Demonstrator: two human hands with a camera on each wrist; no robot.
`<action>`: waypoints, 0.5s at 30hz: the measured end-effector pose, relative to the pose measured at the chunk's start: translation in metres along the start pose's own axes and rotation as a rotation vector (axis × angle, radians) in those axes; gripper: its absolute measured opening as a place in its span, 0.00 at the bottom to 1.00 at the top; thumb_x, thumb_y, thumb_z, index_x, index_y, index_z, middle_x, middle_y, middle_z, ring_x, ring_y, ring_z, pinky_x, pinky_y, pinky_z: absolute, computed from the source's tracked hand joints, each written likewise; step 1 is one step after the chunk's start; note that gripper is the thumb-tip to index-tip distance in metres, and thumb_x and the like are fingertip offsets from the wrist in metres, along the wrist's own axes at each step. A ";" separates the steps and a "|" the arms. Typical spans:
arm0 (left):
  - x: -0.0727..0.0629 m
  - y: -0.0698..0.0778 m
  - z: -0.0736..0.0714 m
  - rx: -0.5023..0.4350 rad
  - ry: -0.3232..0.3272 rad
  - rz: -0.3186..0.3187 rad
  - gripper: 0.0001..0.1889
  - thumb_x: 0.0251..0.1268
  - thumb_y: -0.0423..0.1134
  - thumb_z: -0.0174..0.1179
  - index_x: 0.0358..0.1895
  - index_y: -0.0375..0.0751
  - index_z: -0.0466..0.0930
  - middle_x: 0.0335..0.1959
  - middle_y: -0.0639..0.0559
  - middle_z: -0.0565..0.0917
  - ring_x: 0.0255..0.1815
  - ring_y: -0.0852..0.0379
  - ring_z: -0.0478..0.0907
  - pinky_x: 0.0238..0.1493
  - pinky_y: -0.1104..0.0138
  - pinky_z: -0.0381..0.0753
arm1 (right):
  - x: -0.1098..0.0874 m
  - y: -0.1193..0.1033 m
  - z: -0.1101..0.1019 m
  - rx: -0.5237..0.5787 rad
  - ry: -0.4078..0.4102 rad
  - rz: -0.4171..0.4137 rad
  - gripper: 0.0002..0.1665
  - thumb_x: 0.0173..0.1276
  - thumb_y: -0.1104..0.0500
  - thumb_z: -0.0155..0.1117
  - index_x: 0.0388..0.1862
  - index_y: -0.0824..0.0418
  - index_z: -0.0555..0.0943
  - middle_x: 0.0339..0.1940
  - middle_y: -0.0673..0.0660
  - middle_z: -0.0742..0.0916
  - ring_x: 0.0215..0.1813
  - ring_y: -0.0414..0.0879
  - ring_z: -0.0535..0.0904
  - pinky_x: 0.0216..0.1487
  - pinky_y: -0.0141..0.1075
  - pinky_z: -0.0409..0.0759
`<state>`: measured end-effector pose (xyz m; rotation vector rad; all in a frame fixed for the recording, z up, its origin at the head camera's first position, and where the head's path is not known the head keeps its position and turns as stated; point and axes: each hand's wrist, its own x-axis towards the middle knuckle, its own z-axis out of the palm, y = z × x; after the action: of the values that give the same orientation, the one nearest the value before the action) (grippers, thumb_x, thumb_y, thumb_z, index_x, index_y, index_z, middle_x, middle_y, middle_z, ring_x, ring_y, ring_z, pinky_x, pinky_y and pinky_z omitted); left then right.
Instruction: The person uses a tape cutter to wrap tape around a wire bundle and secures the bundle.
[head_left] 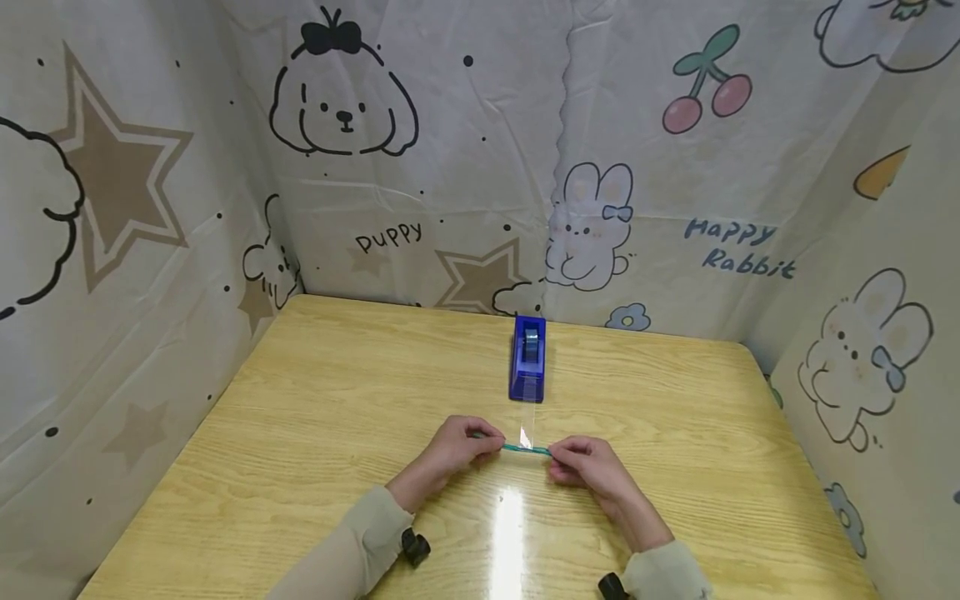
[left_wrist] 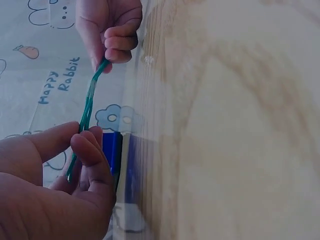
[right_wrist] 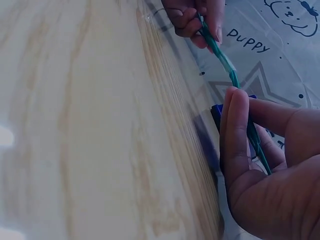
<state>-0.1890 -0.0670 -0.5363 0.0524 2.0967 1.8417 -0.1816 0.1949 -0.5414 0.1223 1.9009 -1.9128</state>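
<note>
A thin bundle of green strands (head_left: 527, 450) is stretched between my two hands above the table. My left hand (head_left: 459, 443) pinches one end between thumb and fingers, and my right hand (head_left: 592, 468) pinches the other. In the left wrist view the bundle (left_wrist: 87, 107) splits into a few thin cords, with a tail beyond the fingers. A strip of clear tape (head_left: 528, 425) runs from the blue tape dispenser (head_left: 517, 379) to the middle of the strands and meets them there. The right wrist view shows a pale, shiny patch of tape (right_wrist: 227, 62) on the green.
The dispenser stands near the back of the wooden table (head_left: 360, 375), its tape roll (head_left: 531, 343) visible. Behind and on both sides hangs a printed cloth (head_left: 465, 150). Black wrist cameras (head_left: 415, 547) sit at the light sleeves (head_left: 360, 542).
</note>
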 end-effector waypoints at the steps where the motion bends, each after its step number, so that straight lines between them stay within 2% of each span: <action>1: 0.000 -0.001 0.000 -0.008 0.001 0.000 0.10 0.69 0.37 0.69 0.45 0.32 0.88 0.34 0.42 0.88 0.29 0.57 0.77 0.32 0.68 0.77 | 0.000 0.000 0.000 0.007 -0.001 0.000 0.09 0.75 0.66 0.64 0.47 0.72 0.86 0.32 0.54 0.89 0.35 0.40 0.87 0.42 0.32 0.89; 6: 0.001 0.000 -0.002 -0.025 -0.006 -0.024 0.12 0.73 0.38 0.65 0.46 0.31 0.88 0.38 0.41 0.90 0.30 0.58 0.79 0.32 0.68 0.79 | 0.003 -0.001 -0.002 0.029 -0.006 0.000 0.10 0.75 0.66 0.64 0.49 0.73 0.85 0.36 0.55 0.90 0.37 0.41 0.88 0.45 0.32 0.89; 15: 0.003 -0.003 -0.001 -0.015 -0.002 -0.029 0.10 0.74 0.39 0.65 0.43 0.33 0.86 0.31 0.45 0.86 0.28 0.58 0.77 0.29 0.69 0.75 | 0.003 -0.001 0.001 0.059 0.000 -0.009 0.15 0.74 0.68 0.64 0.54 0.78 0.81 0.38 0.56 0.90 0.38 0.41 0.89 0.47 0.33 0.89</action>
<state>-0.1920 -0.0679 -0.5396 0.0196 2.0715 1.8396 -0.1846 0.1936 -0.5419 0.1325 1.8486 -1.9753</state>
